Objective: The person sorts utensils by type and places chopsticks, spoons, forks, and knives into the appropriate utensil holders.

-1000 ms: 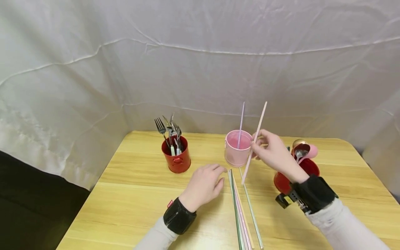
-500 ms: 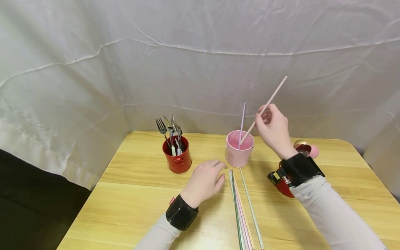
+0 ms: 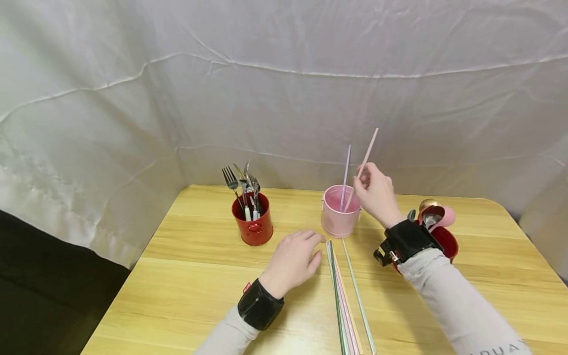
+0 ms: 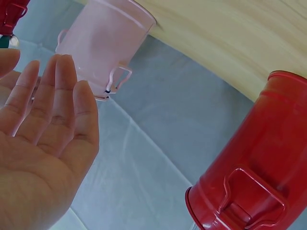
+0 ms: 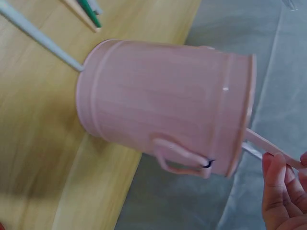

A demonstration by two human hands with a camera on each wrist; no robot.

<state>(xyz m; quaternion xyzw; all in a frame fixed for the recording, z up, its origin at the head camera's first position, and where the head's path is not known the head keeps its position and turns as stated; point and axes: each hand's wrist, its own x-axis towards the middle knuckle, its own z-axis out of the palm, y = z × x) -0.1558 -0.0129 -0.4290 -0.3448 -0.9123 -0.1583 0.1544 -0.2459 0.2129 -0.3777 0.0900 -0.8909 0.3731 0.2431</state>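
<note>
My right hand (image 3: 377, 192) pinches a pale pink chopstick (image 3: 369, 150) between thumb and fingers. The chopstick's lower end is inside the pink pail (image 3: 339, 222), beside a lilac chopstick (image 3: 346, 170) that leans upright there. In the right wrist view, the pink chopstick (image 5: 268, 144) enters past the pail's rim, with my fingertips just outside it. My left hand (image 3: 295, 259) hovers low over the table with relaxed fingers, holding nothing, near the far ends of a loose bunch of chopsticks (image 3: 340, 301). The left wrist view shows its palm and extended fingers (image 4: 64, 76).
A red pail (image 3: 255, 229) with forks, knives and spoons stands at the left. Behind my right wrist, another red pail (image 3: 448, 241) holds ladles and spoons. One pale green chopstick (image 3: 358, 298) lies apart from the bunch. A grey cloth (image 3: 284, 108) hangs behind the table.
My right hand has lifted the pink chopstick from beside the pail, brought its lower end inside, then lowered and tilted it more upright. The left hand has barely moved.
</note>
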